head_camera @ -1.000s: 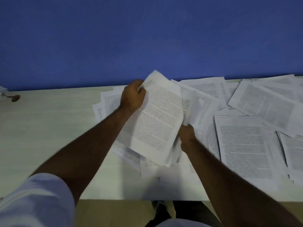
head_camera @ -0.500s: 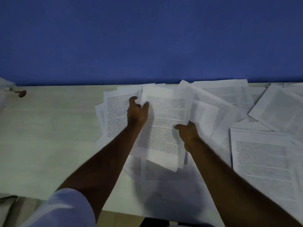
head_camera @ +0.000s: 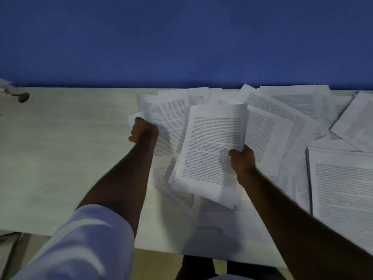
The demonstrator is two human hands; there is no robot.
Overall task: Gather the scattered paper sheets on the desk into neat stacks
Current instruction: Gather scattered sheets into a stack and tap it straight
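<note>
Far L edge: small brown knob-like thing (head_camera: 23,97) on the desk (head_camera: 66,150), too blurred to ID. L half of the desk was bare, pale wood-grain top.

Your left hand (head_camera: 143,130) was at the L edge of the spread, fingers curled round the edge of a printed sheet (head_camera: 167,120), which looked partly lifted. White sleeve (head_camera: 80,243) showed on that arm.

Centre: your right hand (head_camera: 242,160) gripped a bundle of sheets (head_camera: 212,150) at its R edge, thumb on top, other fingers hidden under the paper. The bundle was held above the loose sheets (head_camera: 282,110), roughly squared but w/ lower corners fanned out, so not yet neat.

R of that: loose sheets overlapped at all angles from desk centre to the back edge, touching the wall line. Far R: a tidier pile (head_camera: 341,188), edges mostly aligned, lay flat near the front edge; cut off by the frame, so can't tell its full extent.

Progress, my est.: early-to-mid. One bundle in hand, maybe one pile laid; most sheets were ungathered. Left to do: collect the rest, square the edges, set down.

Room: plain blue wall (head_camera: 181,41) behind the desk, dim light, floor barely seen below the front edge.
</note>
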